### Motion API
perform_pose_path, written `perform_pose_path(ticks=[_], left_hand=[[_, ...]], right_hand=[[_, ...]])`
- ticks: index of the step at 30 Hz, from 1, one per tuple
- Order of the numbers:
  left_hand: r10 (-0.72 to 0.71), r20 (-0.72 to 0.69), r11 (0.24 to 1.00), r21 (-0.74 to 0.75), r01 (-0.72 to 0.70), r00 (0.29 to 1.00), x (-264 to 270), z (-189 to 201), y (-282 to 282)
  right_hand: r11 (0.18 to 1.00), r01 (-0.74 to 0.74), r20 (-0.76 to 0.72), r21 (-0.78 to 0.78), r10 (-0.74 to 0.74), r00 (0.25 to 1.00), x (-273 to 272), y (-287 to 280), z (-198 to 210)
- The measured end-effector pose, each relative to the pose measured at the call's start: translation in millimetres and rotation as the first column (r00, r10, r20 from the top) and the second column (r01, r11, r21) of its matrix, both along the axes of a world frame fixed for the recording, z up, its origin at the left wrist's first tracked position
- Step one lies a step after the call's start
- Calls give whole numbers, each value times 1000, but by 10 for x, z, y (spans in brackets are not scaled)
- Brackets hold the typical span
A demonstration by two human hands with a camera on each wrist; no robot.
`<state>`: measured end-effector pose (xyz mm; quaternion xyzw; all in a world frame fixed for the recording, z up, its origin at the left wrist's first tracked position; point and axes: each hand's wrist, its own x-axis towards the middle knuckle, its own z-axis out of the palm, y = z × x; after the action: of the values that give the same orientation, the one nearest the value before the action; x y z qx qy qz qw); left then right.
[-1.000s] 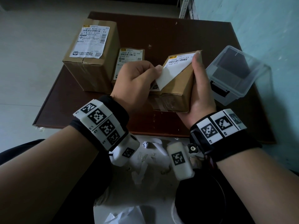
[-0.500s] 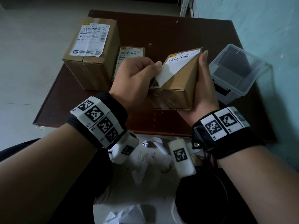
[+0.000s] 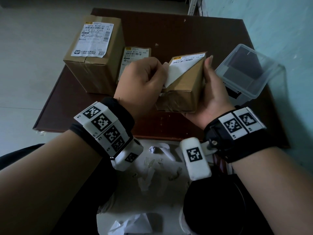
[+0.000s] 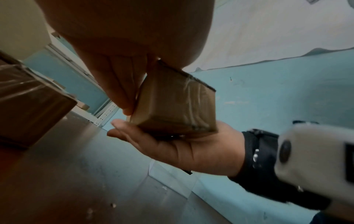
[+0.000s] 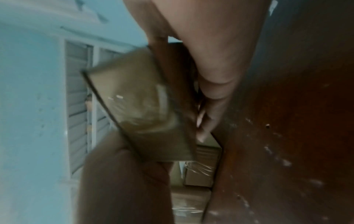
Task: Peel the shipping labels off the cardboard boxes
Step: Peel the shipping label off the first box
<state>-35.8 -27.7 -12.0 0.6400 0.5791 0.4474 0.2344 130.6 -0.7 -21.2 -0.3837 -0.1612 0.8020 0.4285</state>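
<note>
Hiding the label's (image 3: 176, 72) pinched corner, left hand (image 3: 142, 80); right hand (image 3: 210, 92) fingers gripping the box (image 3: 183, 92).

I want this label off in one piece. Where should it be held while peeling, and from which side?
Judging from the head view, pinch the lifted white flap of the label, where the left hand already holds it, and probably pull from the left toward the far right corner, which is still stuck. The right hand steadies the box.

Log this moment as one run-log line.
left hand: pinches half-peeled white shipping label | right hand: holds small brown cardboard box | two labelled boxes untouched
</note>
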Motion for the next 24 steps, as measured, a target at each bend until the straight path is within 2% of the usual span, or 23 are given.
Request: perform_pose_path(ticks=[9,15,24], left_hand=[[-62,-67,997,-41,59,996,36,-48,-2],[-75,20,991,-107,77,997,18,-35,16],[-72,157,980,-173,99,985,5,-21,20]], right_hand=[[985,54,81,-161,-41,996,-2,-12,-1],[981,104,89,-162,-91,992,-50,-5,2],[986,106,132,-129,-89,987,-62,-31,33]])
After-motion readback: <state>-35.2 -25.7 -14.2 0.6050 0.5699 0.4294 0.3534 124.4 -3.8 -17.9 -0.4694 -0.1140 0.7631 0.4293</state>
